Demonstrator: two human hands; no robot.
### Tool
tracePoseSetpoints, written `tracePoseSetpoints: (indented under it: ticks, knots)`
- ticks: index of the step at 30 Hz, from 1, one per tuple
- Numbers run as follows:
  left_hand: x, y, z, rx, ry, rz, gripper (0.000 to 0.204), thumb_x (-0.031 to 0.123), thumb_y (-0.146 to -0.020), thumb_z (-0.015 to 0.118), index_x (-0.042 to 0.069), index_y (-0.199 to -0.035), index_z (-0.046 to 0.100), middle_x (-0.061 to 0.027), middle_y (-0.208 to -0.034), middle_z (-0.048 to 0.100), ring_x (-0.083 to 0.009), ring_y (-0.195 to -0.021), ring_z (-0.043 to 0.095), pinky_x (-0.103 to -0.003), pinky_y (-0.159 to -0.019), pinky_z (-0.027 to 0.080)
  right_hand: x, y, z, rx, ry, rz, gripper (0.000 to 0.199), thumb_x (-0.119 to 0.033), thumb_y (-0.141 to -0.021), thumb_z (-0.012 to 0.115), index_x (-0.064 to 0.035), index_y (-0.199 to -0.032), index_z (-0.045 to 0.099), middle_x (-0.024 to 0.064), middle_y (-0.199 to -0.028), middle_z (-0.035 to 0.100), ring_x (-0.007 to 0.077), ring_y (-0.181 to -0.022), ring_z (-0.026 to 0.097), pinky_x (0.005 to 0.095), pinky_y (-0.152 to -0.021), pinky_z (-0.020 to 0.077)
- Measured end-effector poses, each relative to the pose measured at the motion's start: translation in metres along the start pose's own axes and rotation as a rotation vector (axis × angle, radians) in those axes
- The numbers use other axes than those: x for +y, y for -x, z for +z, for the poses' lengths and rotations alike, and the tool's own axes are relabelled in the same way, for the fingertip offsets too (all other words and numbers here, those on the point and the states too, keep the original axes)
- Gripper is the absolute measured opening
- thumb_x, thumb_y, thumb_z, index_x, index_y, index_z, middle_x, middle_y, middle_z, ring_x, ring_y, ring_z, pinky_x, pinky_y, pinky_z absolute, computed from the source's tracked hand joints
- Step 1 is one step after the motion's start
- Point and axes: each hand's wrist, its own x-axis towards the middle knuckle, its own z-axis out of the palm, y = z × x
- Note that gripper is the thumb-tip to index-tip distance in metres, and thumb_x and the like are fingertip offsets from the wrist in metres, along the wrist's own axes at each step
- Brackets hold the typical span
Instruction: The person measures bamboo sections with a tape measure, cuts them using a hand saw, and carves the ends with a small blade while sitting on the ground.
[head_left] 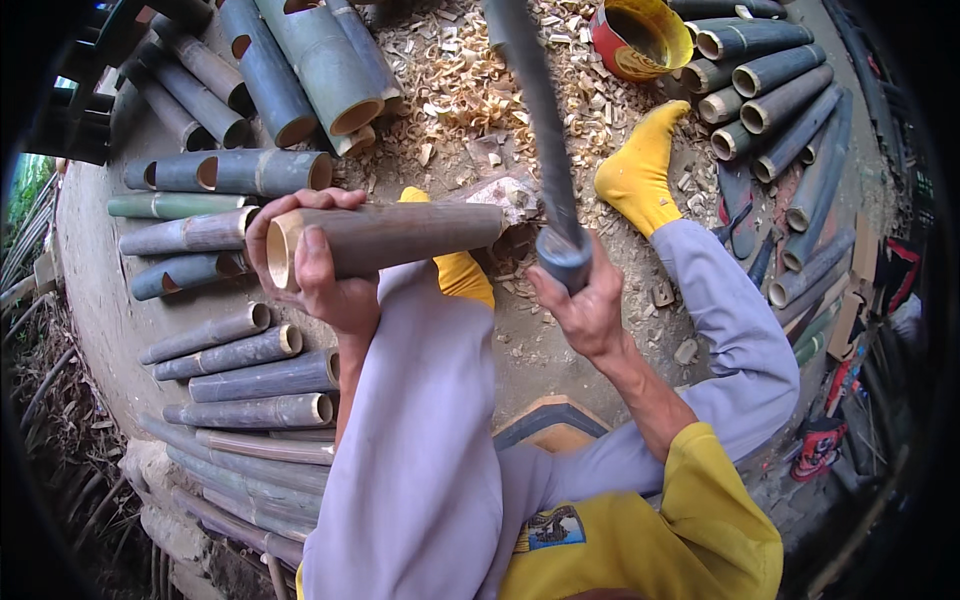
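Observation:
My left hand (325,265) is closed round a bamboo tube (410,235), gripping it near its open, pale-rimmed end. The tube lies roughly level above my bent leg, and its other end points right, close to a pale, worn block (508,192). Whether tube and block touch, I cannot tell. In my right hand (592,305) is the round grey-blue handle of a machete (545,120). Its long dark blade rises away from me, smeared by motion, and passes just right of the tube's end. My right fingers are wrapped round the handle, partly hidden.
Cut bamboo tubes (255,410) lie in rows at left, with more tubes (770,85) stacked at right. Wood shavings (450,70) cover the ground ahead. A red and yellow tin (640,40) stands beyond my yellow-socked foot (645,170). Sandals (738,205) lie at right.

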Motion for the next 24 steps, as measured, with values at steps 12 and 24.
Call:
tracePoseSetpoints:
  ticks: [12,24]
  knots:
    - [-0.005,-0.005,-0.024,-0.261,0.008,0.096,0.046,0.026,-0.068,0.052,0.001,-0.107,0.046,-0.0167,-0.088,0.05,-0.0272,-0.081,0.053,-0.043,-0.08,0.046,0.013,0.003,0.002,-0.067,-0.048,0.161,0.033,-0.026,-0.082,0.067,0.0,-0.097,0.053,0.0123,-0.075,0.065,0.0206,-0.067,0.065,0.0322,-0.059,0.0513]
    - [-0.002,-0.009,0.004,0.201,0.089,-0.066,0.054,0.028,-0.08,0.055,0.004,-0.124,0.035,-0.0142,-0.093,0.051,-0.0235,-0.084,0.056,-0.04,-0.078,0.051,0.052,0.01,0.003,-0.234,0.069,0.461,0.04,-0.027,-0.086,0.061,0.0032,-0.108,0.047,0.0144,-0.078,0.063,0.0239,-0.071,0.065,0.0331,-0.061,0.0516]
